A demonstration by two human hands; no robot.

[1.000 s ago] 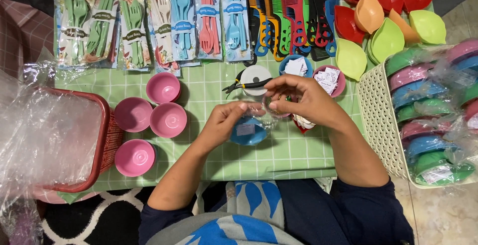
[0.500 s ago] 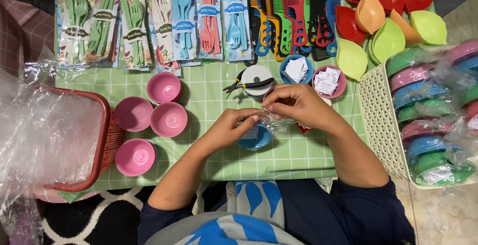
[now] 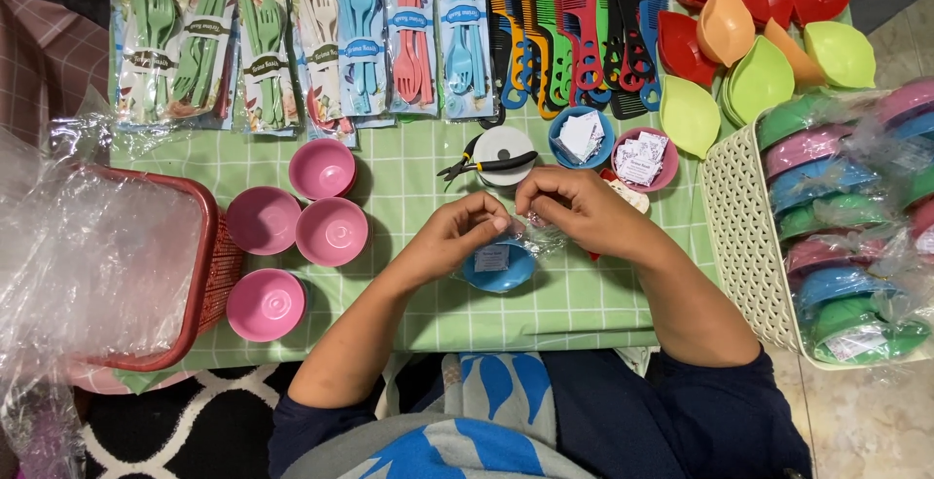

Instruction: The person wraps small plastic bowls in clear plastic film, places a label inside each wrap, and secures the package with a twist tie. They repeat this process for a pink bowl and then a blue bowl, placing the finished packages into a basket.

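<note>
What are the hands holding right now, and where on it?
Both the left hand and right hand pinch the gathered top of a clear plastic wrap around a blue bowl, above its rim.

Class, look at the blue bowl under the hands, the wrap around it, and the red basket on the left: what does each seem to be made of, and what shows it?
Blue bowl: probably moulded plastic, smooth and evenly coloured, slightly glossy. Wrap, pinched by the left hand and right hand: thin clear film, crinkled with shiny highlights. Red basket: likely rigid plastic with a woven-look wall.
</note>
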